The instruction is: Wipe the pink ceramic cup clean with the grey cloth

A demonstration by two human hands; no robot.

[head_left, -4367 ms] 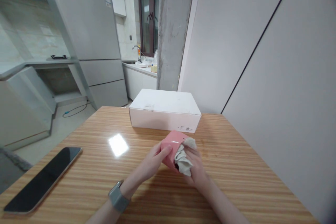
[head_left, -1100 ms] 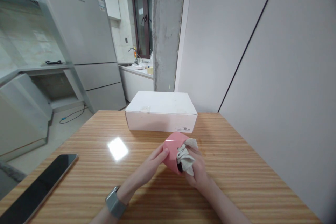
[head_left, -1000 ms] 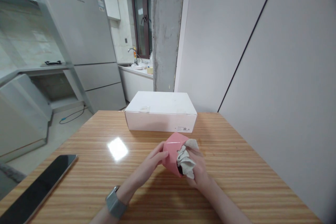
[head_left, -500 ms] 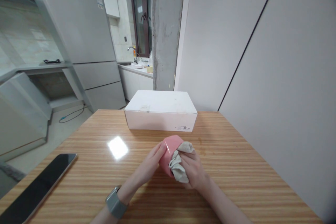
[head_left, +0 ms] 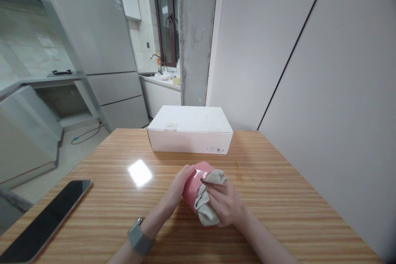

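Between my hands, above the wooden table (head_left: 266, 214), is a glossy pink cup or bowl-like vessel (head_left: 192, 187), tilted with its mouth toward the right. My left hand (head_left: 179, 183) is closed around its left side, thumb along the top. A pale grey cloth (head_left: 206, 208) is bunched in my right hand (head_left: 227, 202) and pressed at the vessel's mouth, part of it over the rim. The fingertips of my right hand are partly hidden by the cloth and the rim. A grey-banded watch (head_left: 140, 237) is on my left wrist.
Beyond my hands a white closed box (head_left: 190, 142) stands at the table's far edge. A black phone-like slab (head_left: 46, 222) lies on the left side. A white wall (head_left: 309, 111) runs along the right; a fridge (head_left: 89, 37) stands behind left.
The vessel has shifted slightly left and toward me, turning a little. My left hand has moved left with it. The cloth and my right fingers have moved slightly left and down at the rim.
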